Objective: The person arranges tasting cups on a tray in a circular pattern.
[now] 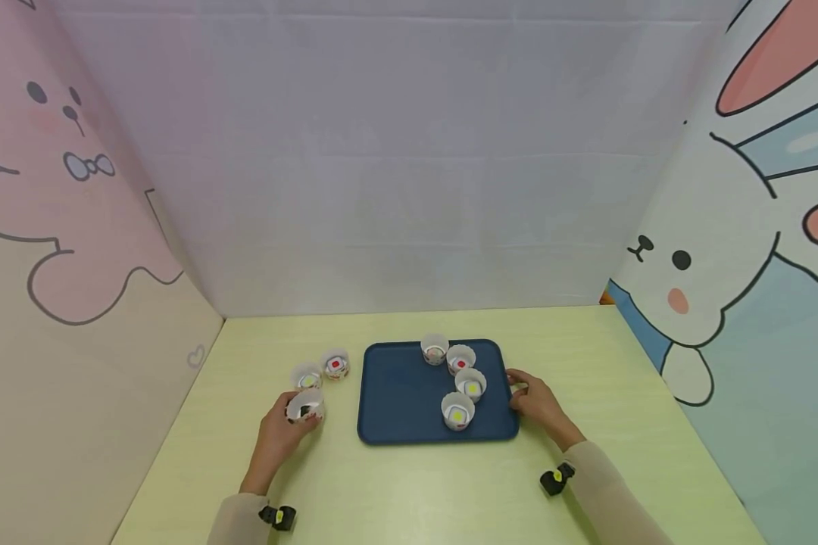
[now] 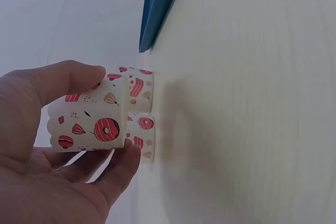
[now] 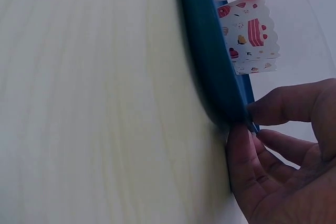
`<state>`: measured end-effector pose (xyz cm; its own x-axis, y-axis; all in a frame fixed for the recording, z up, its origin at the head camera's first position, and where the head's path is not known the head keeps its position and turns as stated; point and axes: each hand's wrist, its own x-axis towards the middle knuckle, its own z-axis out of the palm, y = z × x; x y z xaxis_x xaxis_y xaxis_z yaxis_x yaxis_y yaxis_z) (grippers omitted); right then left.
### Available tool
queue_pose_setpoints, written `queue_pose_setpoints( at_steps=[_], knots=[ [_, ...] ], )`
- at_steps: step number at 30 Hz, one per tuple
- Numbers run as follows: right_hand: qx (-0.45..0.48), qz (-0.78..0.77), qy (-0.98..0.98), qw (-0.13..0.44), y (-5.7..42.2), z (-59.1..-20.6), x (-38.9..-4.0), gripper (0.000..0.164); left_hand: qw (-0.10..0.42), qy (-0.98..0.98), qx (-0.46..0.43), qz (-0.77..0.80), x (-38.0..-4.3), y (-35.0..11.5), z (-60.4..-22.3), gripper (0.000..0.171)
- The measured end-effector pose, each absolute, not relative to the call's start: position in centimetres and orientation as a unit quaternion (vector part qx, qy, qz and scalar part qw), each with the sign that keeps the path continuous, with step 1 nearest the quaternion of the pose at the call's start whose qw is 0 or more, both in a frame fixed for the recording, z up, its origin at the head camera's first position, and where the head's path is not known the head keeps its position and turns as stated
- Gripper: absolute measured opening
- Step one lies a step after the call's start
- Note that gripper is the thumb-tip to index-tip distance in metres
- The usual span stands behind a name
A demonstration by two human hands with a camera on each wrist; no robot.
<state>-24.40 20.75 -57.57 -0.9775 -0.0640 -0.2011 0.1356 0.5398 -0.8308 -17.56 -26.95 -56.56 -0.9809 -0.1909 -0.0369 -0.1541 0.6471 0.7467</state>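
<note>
My left hand (image 1: 281,433) grips a white paper baking cup (image 2: 89,116) with a red cake and donut print, thumb on one side and fingers on the other. A small dark thing (image 1: 305,410) lies inside it. In the left wrist view this cup is held off the table. Just beyond it stand two similar cups, one with a yellow piece (image 1: 307,381) and one with a red piece (image 1: 335,364). My right hand (image 1: 540,405) pinches the right rim of a dark blue tray (image 1: 397,397) between thumb and fingers.
Several paper cups (image 1: 457,412) with small coloured pieces stand along the tray's right half. The tray lies on a pale wood-grain table (image 1: 423,492). A plain white backdrop (image 1: 409,189) rises behind, with cartoon-printed panels (image 1: 743,265) at both sides.
</note>
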Motion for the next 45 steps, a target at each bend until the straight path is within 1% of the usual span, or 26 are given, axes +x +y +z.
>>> queue_pose_setpoints(
  at_steps=[14, 22, 29, 36, 45],
  knots=[
    [0.015, -0.476, 0.873, 0.103, 20.8, -57.3, -24.4, 0.07, 0.014, -0.9, 0.082, -0.429, -17.9, -25.5, -53.7, 0.065],
    [0.014, -0.478, 0.872, 0.103, 20.7, -57.4, -24.4, 0.069, 0.022, -0.894, 0.06, -0.443, -18.3, -24.5, -52.5, 0.062],
    [0.015, -0.478, 0.872, 0.098, 20.7, -57.5, -24.4, 0.07, 0.023, -0.891, 0.036, -0.452, -19.0, -23.4, -52.3, 0.06],
    [0.023, -0.479, 0.872, 0.097, 20.8, -57.6, -24.3, 0.069, 0.017, -0.893, 0.01, -0.45, -19.7, -21.8, -52.6, 0.067],
    [0.03, -0.481, 0.87, 0.103, 20.7, -57.5, -24.3, 0.069, 0.026, -0.891, -0.028, -0.453, -20.5, -19.1, -53.2, 0.06]
  ],
)
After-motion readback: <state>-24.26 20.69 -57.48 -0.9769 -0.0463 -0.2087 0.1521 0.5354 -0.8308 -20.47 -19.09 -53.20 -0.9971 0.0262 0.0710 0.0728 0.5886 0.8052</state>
